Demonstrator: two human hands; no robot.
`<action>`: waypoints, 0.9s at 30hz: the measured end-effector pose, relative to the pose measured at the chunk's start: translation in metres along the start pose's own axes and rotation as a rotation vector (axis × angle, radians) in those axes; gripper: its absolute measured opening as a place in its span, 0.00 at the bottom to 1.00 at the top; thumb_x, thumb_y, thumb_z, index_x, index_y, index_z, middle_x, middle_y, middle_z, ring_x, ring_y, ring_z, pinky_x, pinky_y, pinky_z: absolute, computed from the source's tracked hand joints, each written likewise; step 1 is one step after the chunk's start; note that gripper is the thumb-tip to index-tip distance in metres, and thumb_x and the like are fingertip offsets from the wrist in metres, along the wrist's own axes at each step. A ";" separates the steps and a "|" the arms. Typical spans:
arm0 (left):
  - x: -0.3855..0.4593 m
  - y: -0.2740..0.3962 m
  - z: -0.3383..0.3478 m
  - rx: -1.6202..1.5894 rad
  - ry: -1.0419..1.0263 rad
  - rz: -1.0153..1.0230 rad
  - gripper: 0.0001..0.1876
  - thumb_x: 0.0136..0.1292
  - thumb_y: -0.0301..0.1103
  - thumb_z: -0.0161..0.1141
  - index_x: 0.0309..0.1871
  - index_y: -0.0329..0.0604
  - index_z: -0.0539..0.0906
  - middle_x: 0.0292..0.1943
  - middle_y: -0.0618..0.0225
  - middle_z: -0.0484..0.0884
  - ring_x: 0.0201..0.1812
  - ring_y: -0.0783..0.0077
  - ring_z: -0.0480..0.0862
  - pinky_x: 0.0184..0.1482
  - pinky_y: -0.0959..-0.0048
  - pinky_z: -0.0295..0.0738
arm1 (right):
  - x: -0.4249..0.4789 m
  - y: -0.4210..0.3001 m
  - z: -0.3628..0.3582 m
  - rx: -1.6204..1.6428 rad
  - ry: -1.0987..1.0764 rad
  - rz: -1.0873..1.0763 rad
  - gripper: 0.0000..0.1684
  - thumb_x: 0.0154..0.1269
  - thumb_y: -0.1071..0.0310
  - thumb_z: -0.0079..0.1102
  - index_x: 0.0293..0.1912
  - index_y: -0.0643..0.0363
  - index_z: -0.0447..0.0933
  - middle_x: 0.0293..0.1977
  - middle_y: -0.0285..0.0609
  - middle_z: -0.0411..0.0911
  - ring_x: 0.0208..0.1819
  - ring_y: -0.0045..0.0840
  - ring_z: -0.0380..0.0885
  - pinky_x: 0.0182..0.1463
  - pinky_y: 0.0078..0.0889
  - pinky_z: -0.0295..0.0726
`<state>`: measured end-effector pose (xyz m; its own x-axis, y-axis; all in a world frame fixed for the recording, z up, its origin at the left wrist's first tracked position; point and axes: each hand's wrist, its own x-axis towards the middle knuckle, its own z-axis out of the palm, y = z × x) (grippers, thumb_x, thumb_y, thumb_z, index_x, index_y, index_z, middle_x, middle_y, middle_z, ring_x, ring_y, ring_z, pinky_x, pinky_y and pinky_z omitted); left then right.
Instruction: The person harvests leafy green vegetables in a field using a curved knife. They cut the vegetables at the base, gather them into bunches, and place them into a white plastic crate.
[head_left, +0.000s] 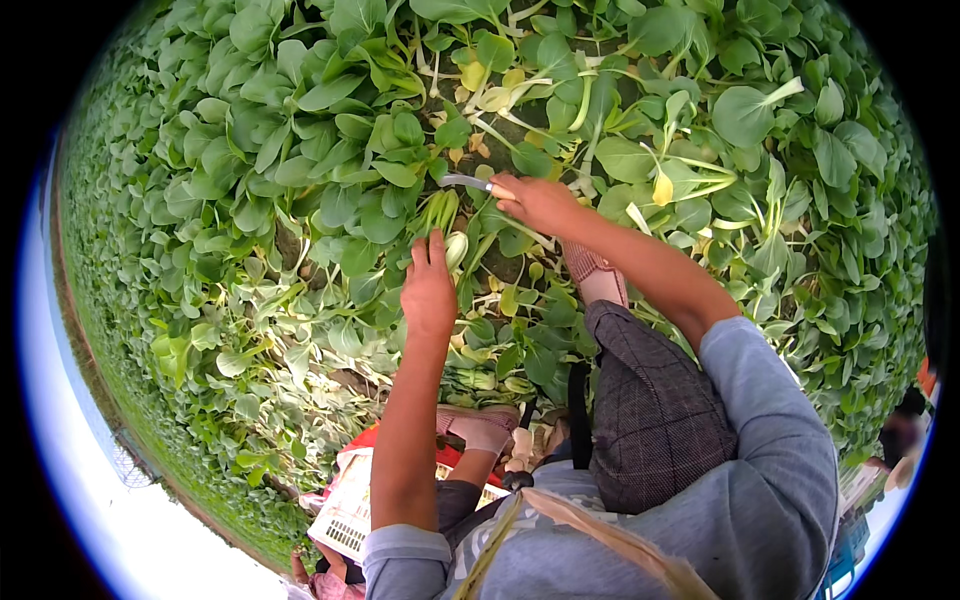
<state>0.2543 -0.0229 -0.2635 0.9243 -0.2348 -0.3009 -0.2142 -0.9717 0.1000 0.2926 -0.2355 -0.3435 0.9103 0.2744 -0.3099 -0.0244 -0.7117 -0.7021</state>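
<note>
My right hand (529, 201) is closed around the wooden handle of a curved harvesting knife (466, 181), its blade pointing left among leaves. Below and left of the blade, my left hand (431, 289) has its fingers at a head of leafy green vegetable like bok choy (455, 250), near its pale base. Whether the fingers grip it or only rest on it is hard to tell. Green stalks (439, 208) stand just beyond the fingertips. Cut leaves and yellowed leaves (495, 99) lie on the soil in front of me.
Dense leafy plants (210, 150) grow on both sides. Several cut heads (474, 379) lie near my shoe (480, 416). Behind me at the left is a white plastic crate (347, 531). A person in pink (334, 585) is beyond it; another person (900, 431) is at far right.
</note>
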 end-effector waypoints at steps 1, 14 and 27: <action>0.003 0.001 -0.002 -0.074 0.028 -0.040 0.30 0.50 0.23 0.61 0.59 0.45 0.66 0.58 0.56 0.64 0.46 0.54 0.78 0.42 0.65 0.79 | 0.004 0.003 0.001 -0.016 -0.006 -0.016 0.25 0.64 0.53 0.52 0.58 0.48 0.65 0.36 0.46 0.79 0.36 0.41 0.79 0.35 0.44 0.77; 0.010 -0.025 0.015 -0.363 0.078 -0.235 0.22 0.50 0.22 0.62 0.50 0.41 0.73 0.53 0.52 0.71 0.50 0.45 0.74 0.49 0.59 0.72 | 0.027 0.009 -0.014 -0.349 -0.180 -0.143 0.25 0.64 0.55 0.52 0.60 0.42 0.63 0.35 0.41 0.76 0.34 0.37 0.79 0.35 0.42 0.78; -0.079 -0.003 -0.014 -0.488 0.331 0.091 0.28 0.44 0.13 0.58 0.54 0.41 0.75 0.59 0.52 0.66 0.59 0.49 0.68 0.59 0.62 0.66 | -0.029 -0.023 -0.047 1.192 -0.290 0.395 0.24 0.62 0.49 0.59 0.47 0.58 0.71 0.33 0.36 0.78 0.34 0.15 0.77 0.30 0.19 0.78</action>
<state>0.1861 -0.0007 -0.2267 0.9751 -0.2191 0.0335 -0.1999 -0.8042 0.5597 0.2857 -0.2576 -0.2883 0.6376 0.4156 -0.6486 -0.7592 0.1965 -0.6204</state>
